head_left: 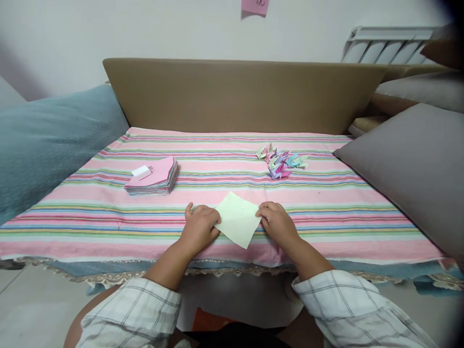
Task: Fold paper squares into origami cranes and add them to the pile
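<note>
A pale green square of paper [238, 218] is turned cornerwise above the striped cloth, its surface flat and facing up. My left hand [201, 223] is closed on its left corner, the little finger sticking out. The right corner is pinched by my right hand [276, 221] between thumb and fingers. Beyond my left hand lies a stack of coloured paper [155, 181] with a pink sheet on top. A small white plug adapter [141, 172] rests on that stack. Past my right hand sits a cluster of folded paper cranes [280, 162] in several colours.
A pink striped cloth [217, 166] covers the seat. A tan board [239, 96] stands along the back. There is a blue cushion [61, 140] at left and a grey pillow [409, 169] at right. A radiator [391, 46] and a pink note [254, 7] are on the wall.
</note>
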The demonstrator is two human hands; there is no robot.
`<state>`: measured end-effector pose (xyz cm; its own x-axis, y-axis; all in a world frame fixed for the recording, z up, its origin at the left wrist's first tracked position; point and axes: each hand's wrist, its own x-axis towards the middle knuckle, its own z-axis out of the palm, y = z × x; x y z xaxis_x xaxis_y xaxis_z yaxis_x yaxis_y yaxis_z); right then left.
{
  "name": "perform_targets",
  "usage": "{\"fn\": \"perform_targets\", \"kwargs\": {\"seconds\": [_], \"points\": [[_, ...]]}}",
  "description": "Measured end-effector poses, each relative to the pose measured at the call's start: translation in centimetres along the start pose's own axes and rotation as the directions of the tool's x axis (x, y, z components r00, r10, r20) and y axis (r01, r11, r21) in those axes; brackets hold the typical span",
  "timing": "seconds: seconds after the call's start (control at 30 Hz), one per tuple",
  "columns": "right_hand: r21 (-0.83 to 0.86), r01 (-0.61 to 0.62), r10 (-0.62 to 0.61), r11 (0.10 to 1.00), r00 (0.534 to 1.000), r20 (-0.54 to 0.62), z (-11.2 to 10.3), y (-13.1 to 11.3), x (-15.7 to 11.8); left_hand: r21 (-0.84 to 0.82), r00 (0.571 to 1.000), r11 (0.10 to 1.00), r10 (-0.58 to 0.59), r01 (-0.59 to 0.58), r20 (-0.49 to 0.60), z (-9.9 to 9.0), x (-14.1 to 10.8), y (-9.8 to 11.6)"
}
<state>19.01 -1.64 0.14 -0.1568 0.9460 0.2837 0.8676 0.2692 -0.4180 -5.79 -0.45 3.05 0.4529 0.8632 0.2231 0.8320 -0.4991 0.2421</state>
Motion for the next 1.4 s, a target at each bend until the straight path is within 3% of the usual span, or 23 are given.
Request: {"fn": "perform_targets", "kwargs": {"seconds": [0.37,0.57,0.8,1.1,1.4], "points": [[-0.051,0.087,-0.085,0.995,0.996,0.038,-0.5,-0.9,-0.9,0.020,0.996,0.995,0.094,-0.094,0.001,0.9,-0.1,-0.3],[-0.089,0.230,-0.229,0.969,0.973,0.022,-0.4,-1.6,-1.3,0.044,0.985,0.984,0.173,-0.174,0.021,0.9,0.1,0.0],[-0.007,0.133,-0.133,0.991,0.991,0.028,0.1,-0.3,-0.8,0.010,0.953,0.954,0.298,-0.299,0.053,0.5,-0.3,0.9],[0.067,0.062,-0.068,0.996,0.995,0.079,0.2,0.2,-0.5,0.051,0.984,0.986,0.155,-0.159,0.086,0.4,0.0,-0.5],[0.072,-0.005,-0.003,0.997,0.994,0.109,0.0,0.5,-0.2,-0.023,0.999,0.999,0.026,-0.027,-0.022,1.9,0.9,-1.5]]}}
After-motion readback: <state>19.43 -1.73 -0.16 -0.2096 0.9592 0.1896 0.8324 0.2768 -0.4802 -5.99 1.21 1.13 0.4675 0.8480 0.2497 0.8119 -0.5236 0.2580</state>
